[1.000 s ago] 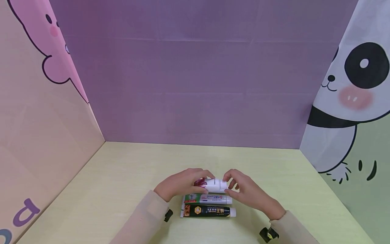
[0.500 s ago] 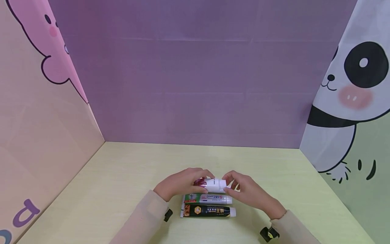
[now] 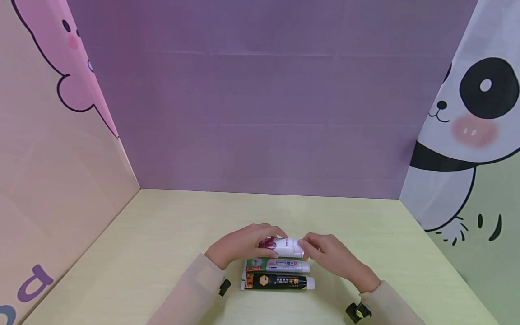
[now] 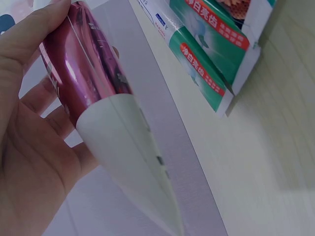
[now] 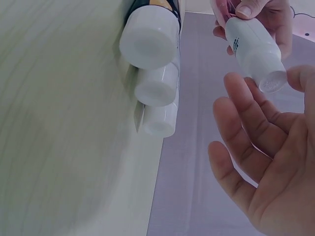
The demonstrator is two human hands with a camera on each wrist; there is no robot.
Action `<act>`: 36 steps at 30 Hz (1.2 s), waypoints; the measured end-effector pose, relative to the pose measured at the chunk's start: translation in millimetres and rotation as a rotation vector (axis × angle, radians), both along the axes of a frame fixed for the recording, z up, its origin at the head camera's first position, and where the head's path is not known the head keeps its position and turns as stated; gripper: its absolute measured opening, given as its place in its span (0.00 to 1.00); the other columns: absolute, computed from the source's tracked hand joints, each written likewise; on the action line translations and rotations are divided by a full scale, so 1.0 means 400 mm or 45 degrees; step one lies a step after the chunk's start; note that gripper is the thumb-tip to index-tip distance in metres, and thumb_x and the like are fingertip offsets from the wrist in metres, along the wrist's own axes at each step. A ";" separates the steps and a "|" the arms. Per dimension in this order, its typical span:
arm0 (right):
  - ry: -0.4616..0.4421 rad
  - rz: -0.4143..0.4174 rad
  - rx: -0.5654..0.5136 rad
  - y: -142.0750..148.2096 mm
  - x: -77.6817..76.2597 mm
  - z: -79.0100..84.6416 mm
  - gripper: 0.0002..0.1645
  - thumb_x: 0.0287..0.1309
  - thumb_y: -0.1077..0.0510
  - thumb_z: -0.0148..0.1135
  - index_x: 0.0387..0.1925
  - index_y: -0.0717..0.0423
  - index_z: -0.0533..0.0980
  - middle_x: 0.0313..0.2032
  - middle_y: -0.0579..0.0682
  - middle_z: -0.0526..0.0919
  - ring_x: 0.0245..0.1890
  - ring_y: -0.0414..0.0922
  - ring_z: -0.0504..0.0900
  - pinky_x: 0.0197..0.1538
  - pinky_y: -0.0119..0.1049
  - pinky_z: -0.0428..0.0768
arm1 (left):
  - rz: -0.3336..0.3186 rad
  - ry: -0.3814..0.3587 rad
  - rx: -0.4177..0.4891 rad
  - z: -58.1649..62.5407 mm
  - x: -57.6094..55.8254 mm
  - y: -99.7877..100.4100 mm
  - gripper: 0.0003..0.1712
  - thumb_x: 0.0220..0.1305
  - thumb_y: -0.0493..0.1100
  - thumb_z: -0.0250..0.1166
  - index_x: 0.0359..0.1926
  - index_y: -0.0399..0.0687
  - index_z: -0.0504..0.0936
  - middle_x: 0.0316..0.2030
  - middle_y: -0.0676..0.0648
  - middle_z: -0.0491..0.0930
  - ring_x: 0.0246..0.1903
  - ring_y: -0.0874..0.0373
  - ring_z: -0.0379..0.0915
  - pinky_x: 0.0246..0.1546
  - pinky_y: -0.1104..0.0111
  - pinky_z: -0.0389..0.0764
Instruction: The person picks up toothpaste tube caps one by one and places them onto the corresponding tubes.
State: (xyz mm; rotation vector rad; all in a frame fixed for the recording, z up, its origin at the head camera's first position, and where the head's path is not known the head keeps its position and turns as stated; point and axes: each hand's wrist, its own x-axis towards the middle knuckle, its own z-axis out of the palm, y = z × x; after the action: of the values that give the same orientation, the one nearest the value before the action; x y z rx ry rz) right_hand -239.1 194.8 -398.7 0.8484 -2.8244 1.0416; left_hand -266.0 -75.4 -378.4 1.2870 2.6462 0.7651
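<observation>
My left hand [image 3: 243,242] holds a red-and-white toothpaste tube [image 3: 285,246] above the table, thumb and fingers on its metallic red part [image 4: 81,59]. The tube's white cap [image 5: 272,80] points right. My right hand [image 3: 337,257] pinches this cap between thumb and index finger; in the right wrist view the other fingers are loosely bent, apart from it. Below lie a green-and-white toothpaste tube [image 3: 278,265] and a black toothpaste tube [image 3: 276,280], side by side with caps to the right. A third lying tube's white cap [image 5: 161,120] shows in the right wrist view; the held tube mostly hides it from above.
The pale wooden table [image 3: 183,216] meets a purple back wall [image 3: 268,113]. A pinkish side panel [image 3: 61,180] stands at left and a panda-printed panel [image 3: 467,180] at right. Both forearms wear light sleeves [image 3: 187,289], with a black device at each wrist.
My right hand's fingers have closed further over the cap end, and the hand has turned and dropped slightly. The left hand and the lying tubes keep their places.
</observation>
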 end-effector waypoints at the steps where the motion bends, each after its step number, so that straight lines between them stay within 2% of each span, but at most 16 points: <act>1: 0.000 -0.005 0.004 -0.001 0.000 0.000 0.17 0.75 0.44 0.51 0.35 0.47 0.79 0.26 0.42 0.81 0.25 0.36 0.73 0.30 0.33 0.73 | -0.001 0.000 -0.001 0.001 0.001 0.001 0.25 0.64 0.49 0.70 0.61 0.58 0.77 0.43 0.59 0.77 0.40 0.65 0.71 0.42 0.74 0.76; 5: -0.017 -0.014 0.008 -0.003 0.000 0.001 0.22 0.76 0.43 0.48 0.32 0.48 0.79 0.24 0.41 0.80 0.25 0.36 0.73 0.31 0.34 0.73 | -0.003 0.003 -0.007 0.003 0.005 0.002 0.25 0.64 0.49 0.70 0.61 0.58 0.77 0.42 0.59 0.77 0.39 0.65 0.71 0.42 0.74 0.76; 12: -0.030 -0.034 0.024 -0.001 -0.001 -0.001 0.23 0.77 0.42 0.45 0.31 0.47 0.79 0.24 0.38 0.80 0.28 0.37 0.77 0.33 0.35 0.75 | 0.001 0.016 -0.009 0.005 0.007 0.004 0.25 0.63 0.49 0.71 0.61 0.58 0.77 0.41 0.59 0.76 0.38 0.65 0.71 0.41 0.74 0.76; 16: -0.042 -0.029 0.002 0.002 0.000 -0.003 0.20 0.77 0.42 0.45 0.40 0.46 0.80 0.29 0.42 0.82 0.30 0.39 0.79 0.35 0.36 0.77 | 0.004 0.014 -0.009 0.004 0.006 0.003 0.25 0.64 0.49 0.70 0.61 0.58 0.77 0.42 0.59 0.77 0.38 0.65 0.71 0.41 0.74 0.76; 20: -0.020 0.001 -0.039 0.004 0.000 -0.006 0.18 0.75 0.43 0.50 0.53 0.48 0.77 0.38 0.42 0.83 0.32 0.40 0.80 0.35 0.36 0.78 | 0.005 0.017 -0.013 0.005 0.005 0.002 0.25 0.64 0.50 0.70 0.61 0.58 0.77 0.43 0.59 0.77 0.39 0.65 0.71 0.42 0.73 0.76; 24: 0.004 0.045 -0.084 0.004 0.000 -0.007 0.22 0.71 0.44 0.57 0.57 0.52 0.73 0.43 0.41 0.82 0.34 0.38 0.79 0.35 0.35 0.79 | -0.003 0.034 -0.015 0.006 0.005 0.003 0.25 0.64 0.50 0.70 0.61 0.58 0.77 0.42 0.58 0.77 0.38 0.65 0.71 0.41 0.73 0.76; 29: 0.084 0.078 -0.150 0.002 0.002 -0.004 0.23 0.64 0.48 0.67 0.55 0.51 0.73 0.47 0.41 0.81 0.36 0.37 0.80 0.39 0.38 0.80 | -0.027 0.059 -0.002 0.003 0.002 0.004 0.24 0.65 0.49 0.69 0.61 0.56 0.77 0.41 0.57 0.77 0.37 0.65 0.71 0.40 0.73 0.76; 36: 0.212 0.113 -0.179 0.001 0.007 -0.004 0.23 0.56 0.58 0.74 0.51 0.50 0.74 0.46 0.40 0.79 0.37 0.40 0.81 0.39 0.42 0.81 | -0.035 0.055 0.013 0.008 0.003 0.005 0.24 0.64 0.48 0.70 0.60 0.55 0.78 0.41 0.56 0.78 0.37 0.65 0.71 0.40 0.73 0.76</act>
State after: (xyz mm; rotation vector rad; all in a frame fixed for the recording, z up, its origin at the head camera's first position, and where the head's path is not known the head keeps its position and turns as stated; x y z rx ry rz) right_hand -236.4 195.1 -400.3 1.0026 -2.5654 1.1078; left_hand -264.9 -73.3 -375.2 1.3549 2.6554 0.7561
